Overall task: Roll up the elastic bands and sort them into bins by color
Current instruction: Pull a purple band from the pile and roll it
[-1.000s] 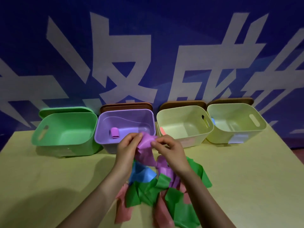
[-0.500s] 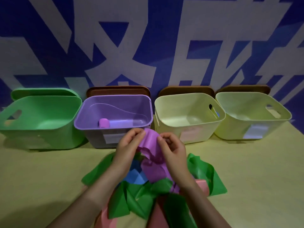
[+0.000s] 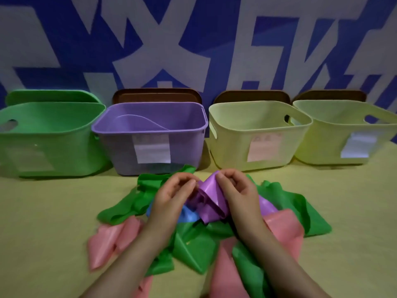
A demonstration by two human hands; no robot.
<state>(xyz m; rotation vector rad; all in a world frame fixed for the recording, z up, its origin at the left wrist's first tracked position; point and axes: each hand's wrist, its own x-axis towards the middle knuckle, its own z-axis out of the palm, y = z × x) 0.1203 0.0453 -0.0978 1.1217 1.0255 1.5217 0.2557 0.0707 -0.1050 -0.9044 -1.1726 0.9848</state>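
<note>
A purple elastic band [image 3: 209, 197] is bunched between my two hands just above the pile. My left hand [image 3: 174, 195] pinches its left edge and my right hand [image 3: 235, 190] pinches its top right edge. Below them lie loose green bands [image 3: 193, 246], pink bands [image 3: 109, 239] and a blue band [image 3: 189, 215] in a heap on the table. Behind stands a row of bins: green bin [image 3: 49, 130], purple bin [image 3: 150, 125], a pale yellow bin [image 3: 257, 125] and a yellow-green bin [image 3: 348, 123].
The bins stand side by side against a blue and white wall, lids [image 3: 156, 96] propped behind them. Each bin's front carries a label. Bare yellow tabletop [image 3: 43, 222] lies to the left and right of the pile.
The view has dropped lower and closer, so the bin interiors are hidden. My hands have come down toward the pile, still holding the purple band between them.
</note>
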